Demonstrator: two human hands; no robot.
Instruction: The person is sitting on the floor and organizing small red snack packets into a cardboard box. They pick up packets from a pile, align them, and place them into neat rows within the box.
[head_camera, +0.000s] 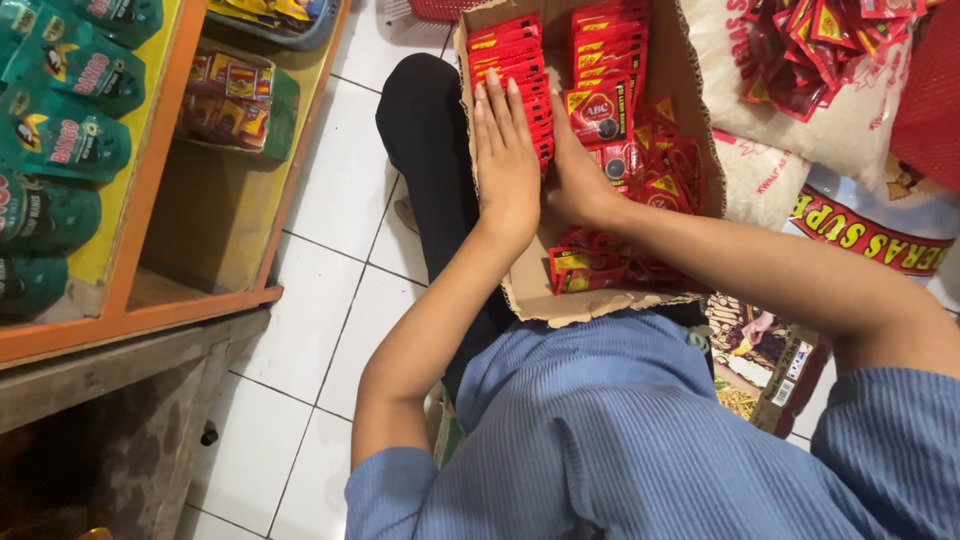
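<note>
A: Start nearest the camera. What carries everything?

B: A cardboard box resting on the person's lap, its torn near edge just above the blue shirt. Loose red sachets lie flat along that near edge, likely not yet stood up

A: And the hands?

B: Both are inside the box. The left hand is flat, fingers straight and together, its palm pressed against the left side of an upright row of red sachets. The right hand meets it from the other side, so the row is squeezed between the two palms. I judge that this keeps the thin packets standing on edge and packed tight; alone they would slump

A: Is either hand pinching anything?

B: No, neither curls around a packet. They only press

A: Farther in?

B: A second upright row stands toward the far right corner, with a loose heap of sachets beside the right wall

A: Outside the box?

B: White sacks lie to the right with more red packets on top, and green pouches hang on the orange shelf at left, above the white tiled floor
</note>
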